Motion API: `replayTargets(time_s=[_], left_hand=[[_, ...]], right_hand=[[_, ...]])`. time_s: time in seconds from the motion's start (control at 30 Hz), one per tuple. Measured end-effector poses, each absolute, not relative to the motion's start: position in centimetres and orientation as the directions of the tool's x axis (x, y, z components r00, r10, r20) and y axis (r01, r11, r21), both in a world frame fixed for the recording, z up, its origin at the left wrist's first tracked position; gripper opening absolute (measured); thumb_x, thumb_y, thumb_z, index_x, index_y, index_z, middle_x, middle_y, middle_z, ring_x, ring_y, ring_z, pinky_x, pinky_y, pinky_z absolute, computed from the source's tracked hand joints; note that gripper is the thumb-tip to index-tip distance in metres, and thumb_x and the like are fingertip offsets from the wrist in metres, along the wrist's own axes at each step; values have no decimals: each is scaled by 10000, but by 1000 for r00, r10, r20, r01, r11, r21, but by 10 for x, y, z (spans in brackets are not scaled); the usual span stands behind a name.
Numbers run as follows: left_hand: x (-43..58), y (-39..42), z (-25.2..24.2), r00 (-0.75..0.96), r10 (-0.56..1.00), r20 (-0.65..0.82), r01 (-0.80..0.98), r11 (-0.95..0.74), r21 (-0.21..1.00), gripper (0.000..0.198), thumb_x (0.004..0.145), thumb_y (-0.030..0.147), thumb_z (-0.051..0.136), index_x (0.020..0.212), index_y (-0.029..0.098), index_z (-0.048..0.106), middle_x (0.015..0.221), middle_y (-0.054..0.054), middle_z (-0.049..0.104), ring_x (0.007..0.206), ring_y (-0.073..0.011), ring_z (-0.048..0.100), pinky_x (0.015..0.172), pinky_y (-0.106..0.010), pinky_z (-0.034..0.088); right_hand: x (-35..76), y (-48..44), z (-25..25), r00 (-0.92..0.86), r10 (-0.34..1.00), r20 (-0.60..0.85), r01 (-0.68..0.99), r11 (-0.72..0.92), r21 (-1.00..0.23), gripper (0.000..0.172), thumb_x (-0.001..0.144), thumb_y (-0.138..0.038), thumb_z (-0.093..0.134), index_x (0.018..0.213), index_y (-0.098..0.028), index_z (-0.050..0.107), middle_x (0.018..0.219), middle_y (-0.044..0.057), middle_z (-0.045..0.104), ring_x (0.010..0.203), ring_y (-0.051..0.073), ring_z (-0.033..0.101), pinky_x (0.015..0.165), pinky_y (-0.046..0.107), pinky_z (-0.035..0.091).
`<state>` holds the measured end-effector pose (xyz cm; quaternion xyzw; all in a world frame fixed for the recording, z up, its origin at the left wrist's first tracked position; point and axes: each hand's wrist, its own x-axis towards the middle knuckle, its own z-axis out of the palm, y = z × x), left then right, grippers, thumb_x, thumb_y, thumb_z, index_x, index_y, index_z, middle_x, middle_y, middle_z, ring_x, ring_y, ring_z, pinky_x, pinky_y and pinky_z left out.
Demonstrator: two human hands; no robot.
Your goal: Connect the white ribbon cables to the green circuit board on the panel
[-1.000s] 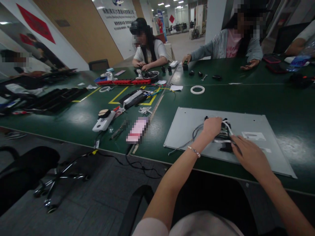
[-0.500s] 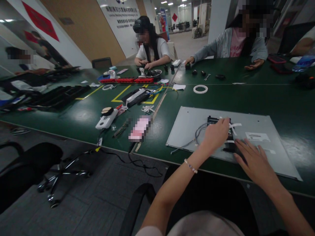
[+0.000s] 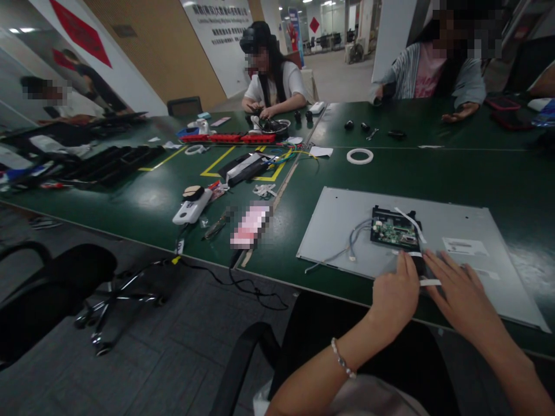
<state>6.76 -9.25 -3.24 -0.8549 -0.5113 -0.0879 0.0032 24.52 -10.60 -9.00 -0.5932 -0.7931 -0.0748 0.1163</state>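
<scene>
A flat grey metal panel (image 3: 347,231) lies at the table's near edge. On it sits a green circuit board (image 3: 392,228) in a black frame, with grey cables (image 3: 353,237) trailing to its left. A white strip of tape (image 3: 411,225) crosses the frame's right side. My left hand (image 3: 395,294) is closed just below the board, its fingertips touching the black piece there; what it pinches is hidden. Another white strip (image 3: 430,282) shows between my hands. With fingers stretched out, my right hand (image 3: 462,286) rests on the panel against the black piece's right side.
A phone (image 3: 251,225), pliers (image 3: 217,224) and a white power strip (image 3: 193,207) lie to the left. Beyond the panel is a roll of white tape (image 3: 359,156). Two people sit across the table; a wrench (image 3: 372,134) and small black parts lie before them.
My left hand has drawn back toward me from over the board, uncovering it. My right hand stays beside the black piece. The co-worker at the right has pulled a hand back.
</scene>
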Motion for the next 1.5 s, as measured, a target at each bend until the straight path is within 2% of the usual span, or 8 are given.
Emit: replayTargets(time_s=[0.67,0.8,0.9,1.0,1.07,1.23,1.37,1.5], left_hand=[[67,-97,-27,297,953,65,949,-302,87,513,906,145,445,1414,117,375,1424,-216,436,644,-151,678,527,-267,562],[56,-91,-19,345,938,45,904,-345,253,412,928,206,432,1335,150,461,1429,-170,450,745,-189,699,601,-307,583],[41,-84,-10,403,909,107,728,-389,565,333,972,287,374,1256,202,526,1389,-87,515,1016,-207,660,822,-340,569],[28,-80,-3,348,929,126,399,-268,877,427,1013,326,207,1221,193,555,1328,-57,576,1053,-156,638,869,-294,543],[23,-81,2,285,954,91,204,-153,967,500,1014,355,140,1208,177,565,1346,-69,561,983,-143,658,820,-289,556],[20,-85,12,257,959,120,61,-140,988,534,1010,328,125,1180,174,607,1374,-62,537,1274,-181,495,1074,-405,412],[17,-86,10,260,952,162,82,-189,978,525,1010,293,124,1190,160,598,1394,-58,517,1331,-166,430,1153,-400,306],[10,-84,2,246,949,200,78,-225,971,464,1009,312,185,1194,176,589,1380,-64,528,1321,-174,435,1140,-395,313]], right_hand=[[235,-124,-80,-71,961,268,996,81,-28,546,986,-421,186,1426,-185,408,1490,37,324,1384,278,254,1083,580,209],[239,-123,-84,-33,944,329,989,78,-124,583,970,-451,236,1411,-118,421,1455,105,377,1363,308,296,1086,551,247],[233,-128,-74,24,913,407,953,102,-285,562,964,-447,277,1386,-118,450,1429,113,412,1344,288,343,1104,492,277],[213,-139,-56,134,905,404,867,90,-490,488,960,-427,337,1358,-193,492,1362,68,498,1254,239,470,1070,399,366],[194,-146,-44,181,931,317,768,67,-637,423,953,-426,385,1300,-246,544,1292,36,561,1179,219,538,1021,365,422],[144,-150,-37,86,995,48,326,17,-945,408,918,-436,495,1279,-251,533,1290,42,562,1149,190,562,948,310,490],[127,-142,-39,75,995,-65,61,-69,-996,421,871,-443,576,1216,-202,560,1186,87,614,1037,191,612,846,283,533],[128,-136,-37,27,992,-127,-32,-126,-991,408,843,-437,623,1153,-176,587,883,56,646,715,138,604,648,245,524]])
